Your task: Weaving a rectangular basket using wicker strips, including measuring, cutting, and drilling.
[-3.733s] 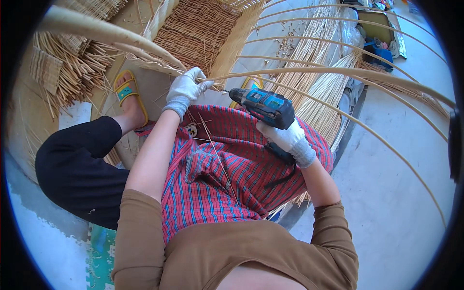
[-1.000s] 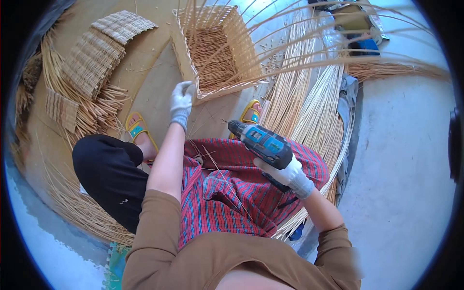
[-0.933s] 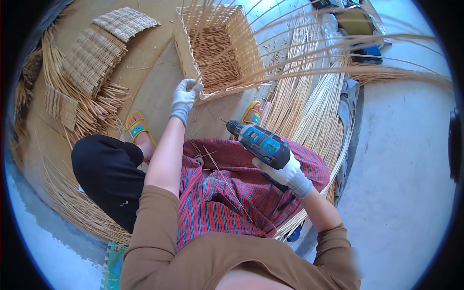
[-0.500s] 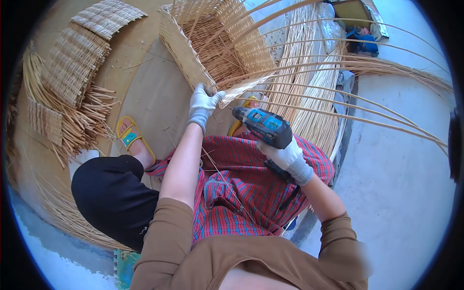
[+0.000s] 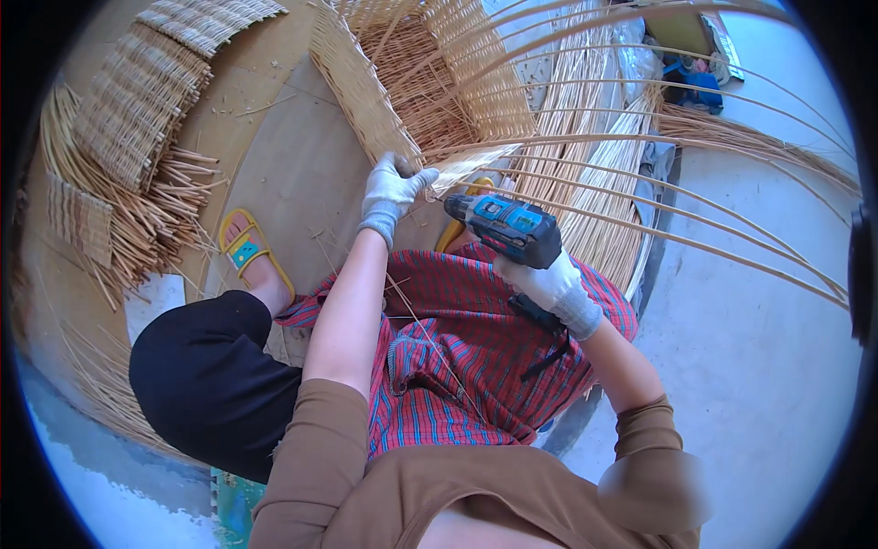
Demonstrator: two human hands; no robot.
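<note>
My left hand, in a white knit glove, grips the near corner of a rectangular wicker basket, with its fingertips curled at the rim where a pale woven strip angles away to the right. My gloved right hand is closed on the grip of a black and blue cordless drill, whose chuck points up-left at that corner, just below and right of my left hand; whether the bit touches the basket I cannot tell. Long bent canes arch from the basket across the right. Red striped cloth covers my lap.
At the left lie woven panels on a pile of cut sticks. Long bundles of pale canes run along my right side, beside grey floor. A blue object and plastic bags sit at the back right. My sandalled feet rest below the basket.
Since about a second ago the basket has swung nearer and right with my left hand on its corner, and the drill has risen rightward toward that corner. In the last half second little has moved.
</note>
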